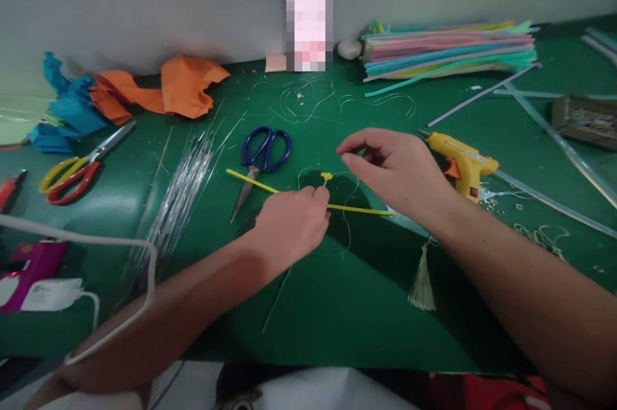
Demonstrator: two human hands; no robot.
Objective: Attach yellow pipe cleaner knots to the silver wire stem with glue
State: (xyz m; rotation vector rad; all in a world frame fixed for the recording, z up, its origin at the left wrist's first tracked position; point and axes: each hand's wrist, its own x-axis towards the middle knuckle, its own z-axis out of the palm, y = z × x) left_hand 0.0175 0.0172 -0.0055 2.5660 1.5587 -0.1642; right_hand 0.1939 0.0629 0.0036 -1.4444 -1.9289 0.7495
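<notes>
My left hand (294, 220) is closed around a thin wire (277, 301) whose lower end slants down toward me. Above its fingers, the wire is topped by a small yellow knot (326, 176). A yellow pipe cleaner (361, 209) runs crosswise behind the same hand, sticking out on both sides; I cannot tell if the fingers grip it too. My right hand (398, 169) hovers to the right of the knot, thumb and index finger slightly apart with nothing visible between them. Blue-handled scissors (260, 156) lie just beyond my left hand.
A yellow glue gun (463, 159) lies by my right wrist, with a pale tassel (423, 281) nearer me. Coloured pipe cleaners (448, 50) are bundled at the back. Leftward are wires (186, 185), red-and-yellow scissors (87, 169), orange paper (187, 85) and a white cable (96, 236).
</notes>
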